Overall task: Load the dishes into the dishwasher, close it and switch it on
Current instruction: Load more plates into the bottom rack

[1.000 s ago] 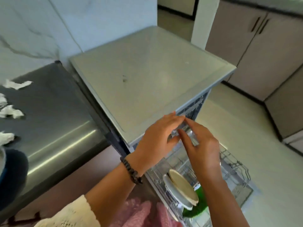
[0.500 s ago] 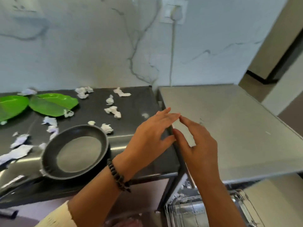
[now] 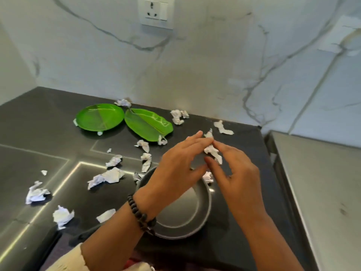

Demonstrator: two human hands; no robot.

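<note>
pan: dark round frying pan (image 3: 187, 210) on the black worktop (image 3: 39, 122), near its front edge; far rim hidden under the hands, handle not visible
round plate: green round plate (image 3: 100, 119) at the back of the worktop, close to the wall, rim just beside the leaf plate
leaf plate: green leaf-shaped plate (image 3: 147, 127) right of the round one, one paper scrap touching its near tip
left hand: left hand (image 3: 177, 171) hovers over the pan's far rim, fingers straight and together, pointing right and away; grip slack, holding nothing; fingertips meet the right hand's
right hand: right hand (image 3: 232, 173) beside the left, over the pan's right rim, fingers loosely spread; grip relaxed, nothing held
bracelet: dark bead bracelet (image 3: 141, 216) on the left wrist
sleeve: cream knit sleeve (image 3: 64, 261) at the bottom edge
paper by hands: crumpled white paper (image 3: 213, 151) on the worktop just beyond the fingertips; cannot tell if a finger touches it
other scraps: crumpled paper bits (image 3: 106, 178) scattered left of the pan and round both plates
dishwasher top: grey dishwasher top (image 3: 322, 182) right of the worktop, narrow gap between them; bare surface
open room: free worktop along the left and back-left corner; right of the pan a bare strip to the worktop's edge
wall: marble wall (image 3: 214, 65) behind, white socket (image 3: 155, 11) above the plates
</note>
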